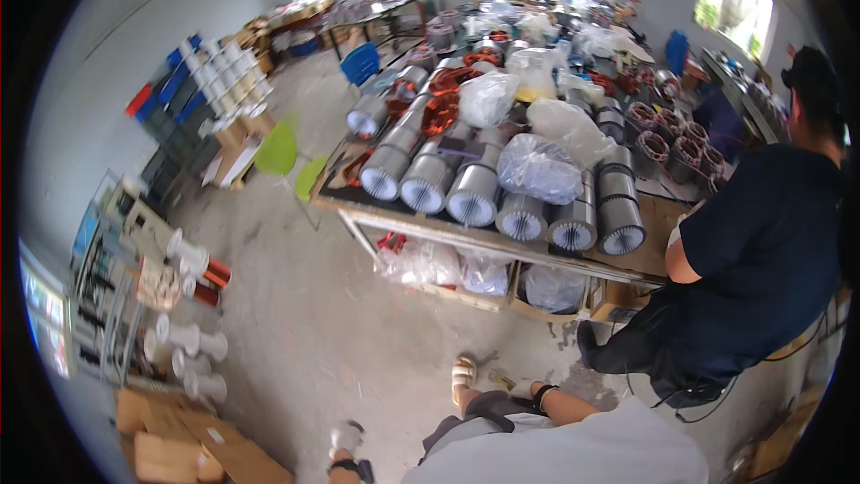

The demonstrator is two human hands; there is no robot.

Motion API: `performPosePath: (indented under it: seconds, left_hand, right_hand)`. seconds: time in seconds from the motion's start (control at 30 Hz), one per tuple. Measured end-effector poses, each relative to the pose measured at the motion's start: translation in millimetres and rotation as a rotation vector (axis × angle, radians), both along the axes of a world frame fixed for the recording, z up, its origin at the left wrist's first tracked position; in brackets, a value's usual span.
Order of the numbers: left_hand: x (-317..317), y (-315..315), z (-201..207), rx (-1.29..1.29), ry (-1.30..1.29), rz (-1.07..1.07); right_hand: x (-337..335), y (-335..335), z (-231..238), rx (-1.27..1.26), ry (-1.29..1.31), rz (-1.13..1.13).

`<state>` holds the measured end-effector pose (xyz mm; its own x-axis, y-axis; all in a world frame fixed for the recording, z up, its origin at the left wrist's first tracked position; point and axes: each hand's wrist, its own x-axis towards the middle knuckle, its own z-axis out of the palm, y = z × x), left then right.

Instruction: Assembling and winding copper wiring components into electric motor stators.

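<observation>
My left hand point(347, 436), apparently in a whitish glove, hangs low at the bottom of the head view, over the concrete floor. A black band circles its wrist. Its fingers are too small and blurred to read. Right of the middle, my right hand point(521, 388) is partly visible beyond another black wrist band, close to my legs. A small yellowish shape point(502, 380) shows beside it; whether the hand touches it I cannot tell. Both hands are well apart from the workbench point(484, 237), which carries a row of silver motor stators point(472, 195).
Clear plastic bags point(540, 168) and copper windings point(441, 112) cover the bench. A person in dark clothes point(752, 242) sits close on the right. Green chairs point(276, 149), white spools point(193, 336) and cardboard boxes point(170, 439) stand left. Bagged parts point(421, 264) lie under the bench.
</observation>
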<state>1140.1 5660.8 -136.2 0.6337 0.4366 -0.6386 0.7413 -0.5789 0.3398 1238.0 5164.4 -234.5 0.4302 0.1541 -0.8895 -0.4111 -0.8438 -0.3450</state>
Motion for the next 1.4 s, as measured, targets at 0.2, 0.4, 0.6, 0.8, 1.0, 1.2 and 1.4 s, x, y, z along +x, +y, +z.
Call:
performPosePath:
  seconds: [0.2, 0.4, 0.6, 0.8, 1.0, 1.2, 1.4]
  left_hand:
    - [19.7, 12.9, -75.3, -0.204, 0.109, 0.015]
    - [36.3, 87.1, -76.3, -0.273, 0.324, 0.237]
    - [98.7, 147.6, -5.3, -0.159, 0.32, 0.319]
    - [161.3, 200.0, -46.2, -0.228, 0.176, 0.347]
    - [158.5, 362.3, -123.8, -0.322, 0.218, 0.374]
    - [200.1, 513.4, -93.2, -0.367, 0.194, 0.352]
    - [451.3, 662.5, 25.1, -0.177, -0.067, 0.627]
  right_hand:
    - [104.5, 28.2, -14.3, -0.104, -0.072, 0.158]
    - [163.1, 59.8, 43.7, -0.083, -0.098, 0.102]
    - [223.4, 159.4, 22.9, 0.069, -0.165, 0.212]
    - [350.0, 314.4, 125.9, 0.198, -0.069, 0.273]
    - [477.8, 527.0, 281.4, 0.6, -0.166, -0.107]
    - [620.8, 698.9, 363.8, 0.857, -0.307, -0.366]
    - [774.6, 839.5, 410.1, 0.983, -0.458, -0.493]
